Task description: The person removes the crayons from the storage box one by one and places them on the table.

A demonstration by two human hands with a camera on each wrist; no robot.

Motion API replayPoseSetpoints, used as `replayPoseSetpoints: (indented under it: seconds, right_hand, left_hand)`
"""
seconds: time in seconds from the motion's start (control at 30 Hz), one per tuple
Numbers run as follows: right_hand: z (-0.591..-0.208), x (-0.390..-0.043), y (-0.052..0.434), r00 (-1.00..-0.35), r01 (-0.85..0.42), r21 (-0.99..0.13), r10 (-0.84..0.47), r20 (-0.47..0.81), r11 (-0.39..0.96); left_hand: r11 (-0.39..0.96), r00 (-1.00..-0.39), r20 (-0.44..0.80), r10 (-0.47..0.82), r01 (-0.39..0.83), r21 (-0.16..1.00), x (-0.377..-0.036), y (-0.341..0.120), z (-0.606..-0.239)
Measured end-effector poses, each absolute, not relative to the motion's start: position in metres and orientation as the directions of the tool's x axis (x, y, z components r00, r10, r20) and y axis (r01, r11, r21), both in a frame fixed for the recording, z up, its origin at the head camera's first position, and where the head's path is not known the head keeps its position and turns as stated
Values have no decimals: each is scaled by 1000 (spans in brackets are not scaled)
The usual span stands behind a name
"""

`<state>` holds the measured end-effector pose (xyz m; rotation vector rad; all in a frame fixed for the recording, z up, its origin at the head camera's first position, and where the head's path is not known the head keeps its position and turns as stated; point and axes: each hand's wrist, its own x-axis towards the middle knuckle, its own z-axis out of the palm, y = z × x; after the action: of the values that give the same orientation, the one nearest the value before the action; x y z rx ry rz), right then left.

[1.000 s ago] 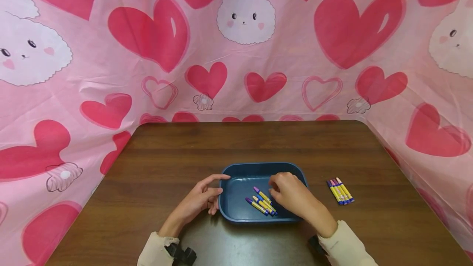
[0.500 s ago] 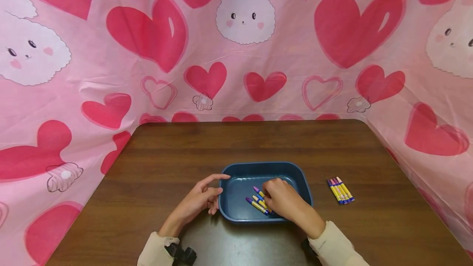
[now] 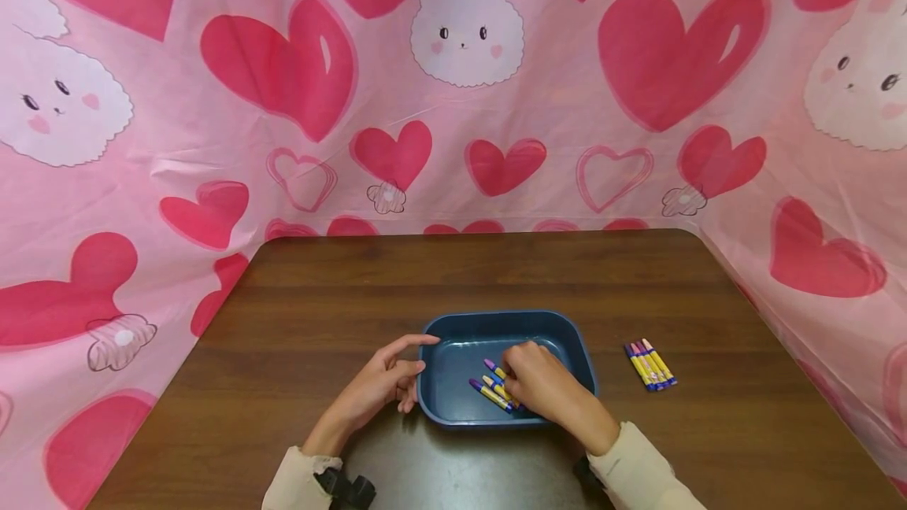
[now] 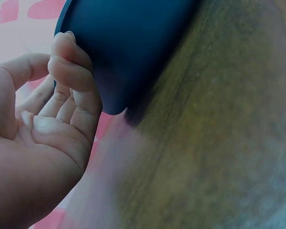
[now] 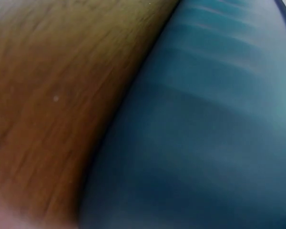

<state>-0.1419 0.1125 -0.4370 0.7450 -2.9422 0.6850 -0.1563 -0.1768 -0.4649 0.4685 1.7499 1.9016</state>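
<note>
A dark blue rectangular tray [image 3: 581, 352] with rounded corners sits on the table. Several crayons [image 3: 490, 396] with yellow wrappers, blue ends and purple, peach or pink tips lie in it. My left hand [image 3: 383, 376] holds the tray's left edge, index finger over the rim and thumb against the outer wall. In the left wrist view its fingers [image 4: 71, 71] bend beside the tray wall [image 4: 128, 43]. Inside the tray, my right hand [image 3: 549, 384] has curled fingers down at the crayons and seems to pinch one; its fingertips are partly hidden. The right wrist view shows only the blurred tray wall [image 5: 190, 143].
A second group of several yellow-wrapped crayons [image 3: 650, 366] lies side by side on the table to the right of the tray. The brown wooden table [image 3: 340, 282] ends at a pink cloth [image 3: 439, 109] with hearts and rabbits behind and at both sides.
My right hand has moved left and down within the tray onto the crayons, covering part of them, and then stayed there. The left hand has kept its place at the tray's edge.
</note>
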Motion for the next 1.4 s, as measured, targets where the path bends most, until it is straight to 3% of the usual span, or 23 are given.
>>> replayPoseSetpoints:
  seconds: [0.3,0.67,1.07,1.4]
  right_hand:
    - [-426,-139,117,-875,-481,-401,-453,168,780]
    - [-395,-134,144,-920,-392,-393,-343,190,832]
    - [-375,-125,212,-897,-368,-379,-217,385,849]
    - [-390,-124,287,-919,-253,-364,-105,381,896]
  left_hand:
    - [-46,-811,-83,579,-134,990,-157,-177,-466]
    - [-42,-812,-81,578,-129,991,-157,-177,-466]
    - [-30,-814,-89,574,-129,991,-158,-177,-466]
    - [-32,-810,-89,579,-132,991,-158,-177,-467]
